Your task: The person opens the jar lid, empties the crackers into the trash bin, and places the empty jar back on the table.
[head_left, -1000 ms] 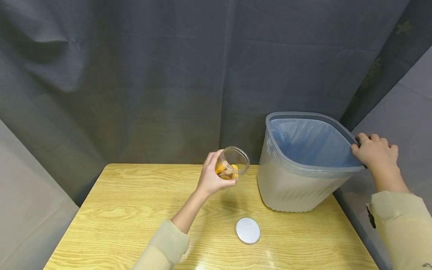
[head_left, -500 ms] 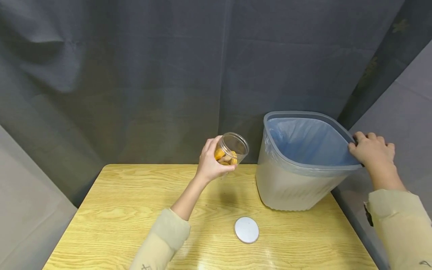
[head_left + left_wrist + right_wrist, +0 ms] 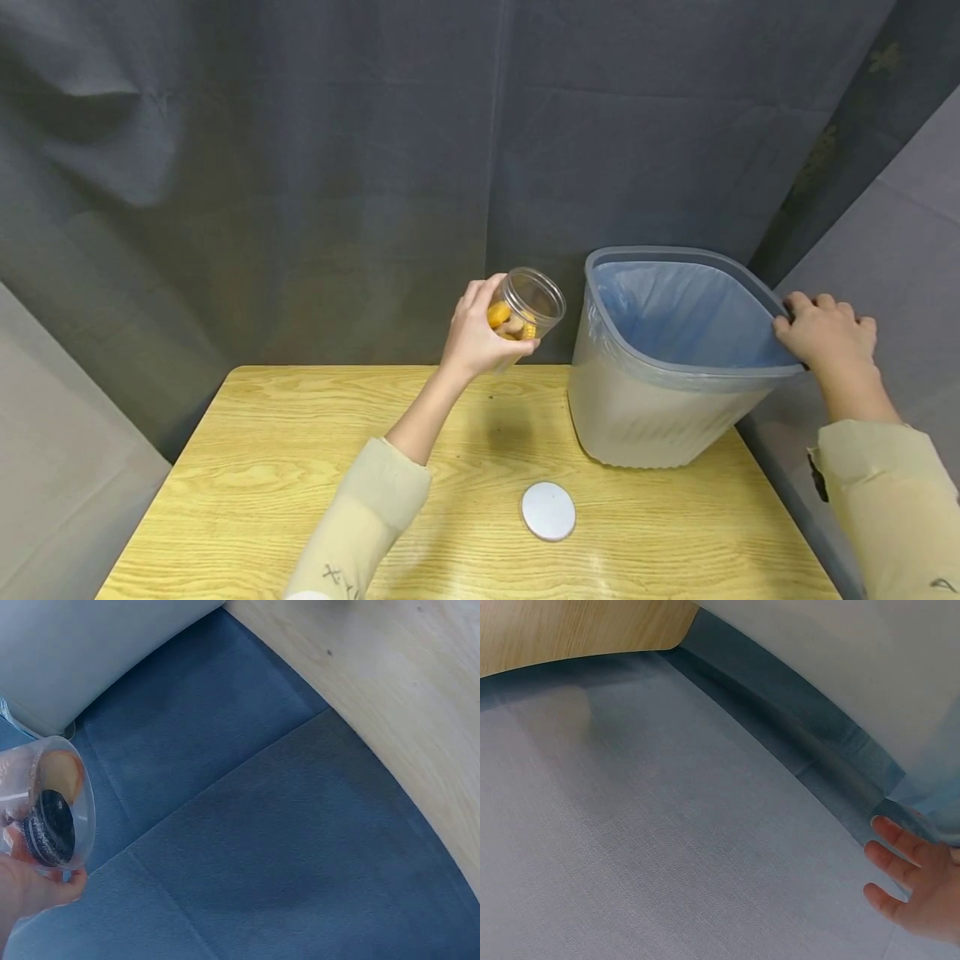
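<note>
Head view: the left hand (image 3: pixel 476 333) grips the clear lidless jar (image 3: pixel 531 302), thumb and fingers round its side. The right hand (image 3: pixel 828 337) rests on the rim of the lined wastebasket (image 3: pixel 645 408) (three fingers spread in the right-wrist view; whether it grips cannot be told). Within the last second the jar has risen above the wood-grain table (image 3: pixel 300 500), beside the wastebasket. Judged consequence: its tilted mouth now clears the table well, yellow pieces (image 3: pixel 516 323) remaining inside. The round white lid (image 3: pixel 548 511) lies nearer the person.
</note>
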The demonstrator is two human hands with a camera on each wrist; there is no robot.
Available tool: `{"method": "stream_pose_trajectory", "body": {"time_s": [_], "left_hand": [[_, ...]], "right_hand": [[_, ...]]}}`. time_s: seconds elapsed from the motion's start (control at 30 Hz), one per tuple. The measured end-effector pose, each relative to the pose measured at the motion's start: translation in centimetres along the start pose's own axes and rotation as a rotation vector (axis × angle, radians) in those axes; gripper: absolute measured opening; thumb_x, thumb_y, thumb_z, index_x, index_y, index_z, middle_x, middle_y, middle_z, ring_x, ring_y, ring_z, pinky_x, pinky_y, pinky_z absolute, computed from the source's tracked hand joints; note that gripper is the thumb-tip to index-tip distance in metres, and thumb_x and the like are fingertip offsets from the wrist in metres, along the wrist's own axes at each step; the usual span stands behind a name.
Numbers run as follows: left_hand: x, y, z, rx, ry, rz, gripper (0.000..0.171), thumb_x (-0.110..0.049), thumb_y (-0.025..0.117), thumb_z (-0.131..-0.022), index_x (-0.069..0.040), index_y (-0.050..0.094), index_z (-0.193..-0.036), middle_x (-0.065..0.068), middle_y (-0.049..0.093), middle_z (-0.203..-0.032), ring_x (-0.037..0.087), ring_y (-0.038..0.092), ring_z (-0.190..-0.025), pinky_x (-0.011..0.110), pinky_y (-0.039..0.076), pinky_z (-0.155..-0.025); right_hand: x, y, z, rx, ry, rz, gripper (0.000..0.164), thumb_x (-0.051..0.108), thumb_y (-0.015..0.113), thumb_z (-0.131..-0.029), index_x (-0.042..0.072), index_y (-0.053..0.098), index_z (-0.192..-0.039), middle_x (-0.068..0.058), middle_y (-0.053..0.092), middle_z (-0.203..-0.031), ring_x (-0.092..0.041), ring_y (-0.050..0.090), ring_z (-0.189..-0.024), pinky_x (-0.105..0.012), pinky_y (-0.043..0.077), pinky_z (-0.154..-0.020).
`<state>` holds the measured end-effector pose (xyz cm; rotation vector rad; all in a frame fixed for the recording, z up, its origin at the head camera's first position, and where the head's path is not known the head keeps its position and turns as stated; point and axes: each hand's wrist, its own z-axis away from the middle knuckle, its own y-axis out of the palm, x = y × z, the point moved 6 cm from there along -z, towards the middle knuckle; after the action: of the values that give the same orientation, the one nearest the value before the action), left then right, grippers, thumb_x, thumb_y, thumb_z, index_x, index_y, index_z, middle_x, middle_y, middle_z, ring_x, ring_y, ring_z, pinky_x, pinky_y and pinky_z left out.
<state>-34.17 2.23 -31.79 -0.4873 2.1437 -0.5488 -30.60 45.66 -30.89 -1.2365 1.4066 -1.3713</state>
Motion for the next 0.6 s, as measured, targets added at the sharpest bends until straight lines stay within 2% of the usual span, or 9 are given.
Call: {"method": "stream_pose_trajectory", "body": {"time_s": [0.33,0.6], "left_hand": [[-1.2,0.6,-1.5,0.015,0.023,-0.016,0.087,-0.038,0.084,-0.055,-0.021,0.043,-0.129,0.001,0.047,-0.116,0.022,0.046,-0.105,0.041,0.043,-0.088],[-2.7,0.8,-2.7,0.055,0.029,-0.074,0.089,-0.043,0.083,-0.056,-0.023,0.041,-0.132,0.002,0.046,-0.119,0.021,0.046,-0.105,0.04,0.043,-0.086]], "right_hand": [[0.2,0.0,0.0,0.0,-0.008,-0.007,0.052,0.031,0.033,-0.095,-0.006,0.026,-0.131,-0.039,0.023,-0.125,-0.056,0.019,-0.109,-0.07,0.019,-0.085],[-0.1,0.2,-0.3,-0.005,-0.01,-0.004,0.055,0.034,0.033,-0.095,-0.006,0.026,-0.132,-0.038,0.023,-0.126,-0.056,0.018,-0.11,-0.071,0.018,-0.085]]}}
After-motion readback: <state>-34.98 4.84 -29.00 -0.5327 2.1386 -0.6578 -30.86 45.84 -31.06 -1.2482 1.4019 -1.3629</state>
